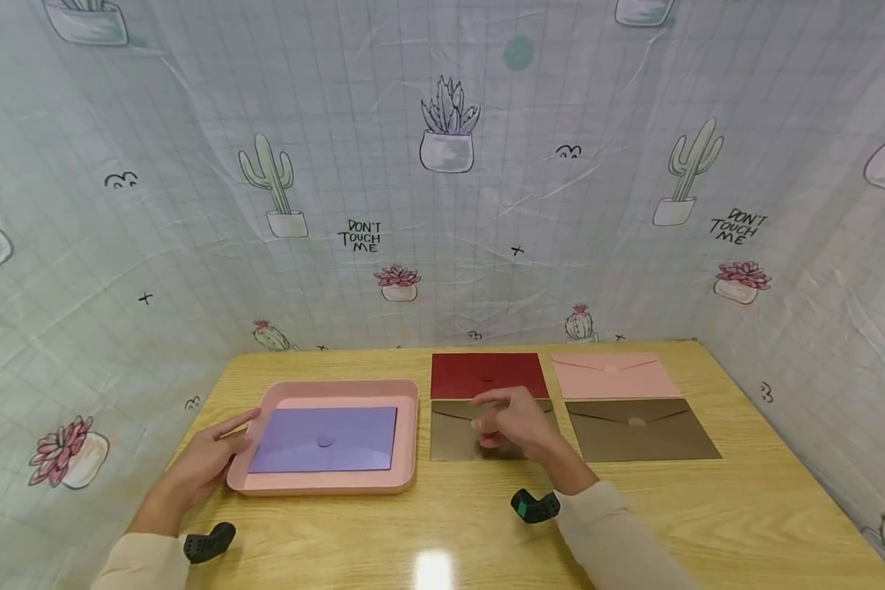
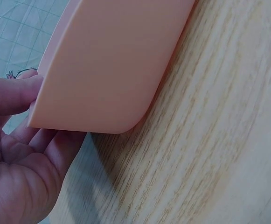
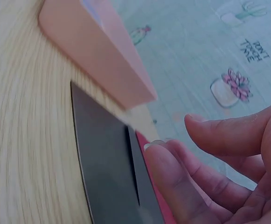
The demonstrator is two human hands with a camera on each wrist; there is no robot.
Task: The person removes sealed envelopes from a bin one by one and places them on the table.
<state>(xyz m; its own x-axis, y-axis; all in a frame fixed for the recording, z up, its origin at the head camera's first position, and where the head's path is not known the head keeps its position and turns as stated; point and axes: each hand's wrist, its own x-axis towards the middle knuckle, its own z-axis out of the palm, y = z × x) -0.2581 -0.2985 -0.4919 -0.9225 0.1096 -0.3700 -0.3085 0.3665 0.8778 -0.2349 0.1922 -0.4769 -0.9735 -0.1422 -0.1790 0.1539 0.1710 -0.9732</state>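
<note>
Wooden table [image 1: 472, 524], tray rim [image 1: 324, 490] in left hand [image 1: 201, 464]

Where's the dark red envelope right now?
Head view, just right of center: the dark red envelope lies directly beyond the left brown envelope, pink envelope to its right, pink tray to its left.

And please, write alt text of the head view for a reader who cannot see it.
A person's left grip holds a pink tray with a purple envelope inside; to its right, the empty right grip hovers over one of two brown envelopes. Behind these, a dark red envelope and a pink envelope lie on the wooden table.
</note>
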